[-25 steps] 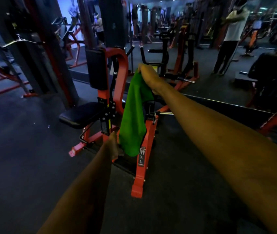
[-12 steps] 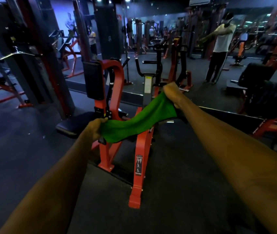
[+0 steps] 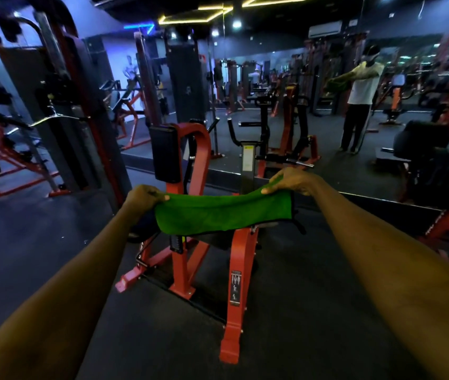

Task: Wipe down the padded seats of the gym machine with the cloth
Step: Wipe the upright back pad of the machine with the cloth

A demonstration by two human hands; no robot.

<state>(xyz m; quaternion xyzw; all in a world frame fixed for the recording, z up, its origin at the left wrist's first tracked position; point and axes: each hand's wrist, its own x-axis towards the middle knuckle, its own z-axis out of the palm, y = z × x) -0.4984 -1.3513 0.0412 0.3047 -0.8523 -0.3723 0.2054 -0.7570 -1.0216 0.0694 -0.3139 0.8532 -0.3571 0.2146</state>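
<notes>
A green cloth [image 3: 223, 215] is stretched flat between my two hands in front of the red gym machine [image 3: 238, 283]. My left hand [image 3: 143, 197] grips the cloth's left end, thumb on top. My right hand [image 3: 291, 182] pinches its right end. The cloth hangs above the machine's black padded seat [image 3: 141, 229], which is mostly hidden behind the cloth and my left arm. The black upright pad [image 3: 164, 153] stands behind, left of the red frame post.
Dark rubber floor lies all around the machine. A tall weight-stack column [image 3: 53, 111] stands to the left. A wall mirror [image 3: 354, 111] behind reflects a person and other red machines. Another black padded machine [image 3: 437, 165] is at the right.
The cloth went from hanging down from my right hand to being spread level between both hands. My left hand rose and took its lower end; my right hand dropped.
</notes>
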